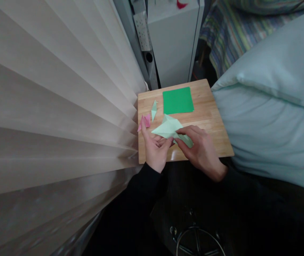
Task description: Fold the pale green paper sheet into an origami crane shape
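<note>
A partly folded sheet of pale green origami paper (170, 126) is held between both hands, just above the wooden tabletop. My left hand (156, 149) supports it from below, its thumb at the paper's lower edge and its index finger stretched out to the far left. My right hand (198, 147) pinches the right part of the paper between thumb and fingers. Beyond my left hand lie a pink folded paper piece (146, 121), partly covered by a finger, and a small pale green folded paper piece (154, 111).
A stack of green paper squares (178, 100) lies at the back of the small wooden table (207, 103). A pleated curtain (88, 106) hangs along the left, and a bed with pale bedding (269, 117) stands right. Behind is a white cabinet (173, 46).
</note>
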A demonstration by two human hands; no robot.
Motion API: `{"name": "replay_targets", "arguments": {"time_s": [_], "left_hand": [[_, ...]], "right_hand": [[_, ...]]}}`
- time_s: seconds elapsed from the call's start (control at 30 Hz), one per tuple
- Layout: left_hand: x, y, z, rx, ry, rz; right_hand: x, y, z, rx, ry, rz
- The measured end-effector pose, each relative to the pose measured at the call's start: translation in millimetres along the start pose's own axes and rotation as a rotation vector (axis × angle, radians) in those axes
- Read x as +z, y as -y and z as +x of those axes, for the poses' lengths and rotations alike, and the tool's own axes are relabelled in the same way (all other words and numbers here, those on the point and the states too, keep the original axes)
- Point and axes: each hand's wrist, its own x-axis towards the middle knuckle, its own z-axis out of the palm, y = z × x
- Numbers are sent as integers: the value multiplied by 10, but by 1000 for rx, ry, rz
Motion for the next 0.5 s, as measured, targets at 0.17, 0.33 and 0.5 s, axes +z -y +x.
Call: {"name": "replay_targets", "arguments": {"time_s": [0.17,0.33,0.5], "left_hand": [[18,-3,-22,101,38,108],[-4,5,9,107,-37,48],[-93,54,100,119,-183,31]], "right_hand": [[61,9,-29,93,-34,46],[56,48,-34,96,-40,25],[75,32,-61,203,-165,59]]}}
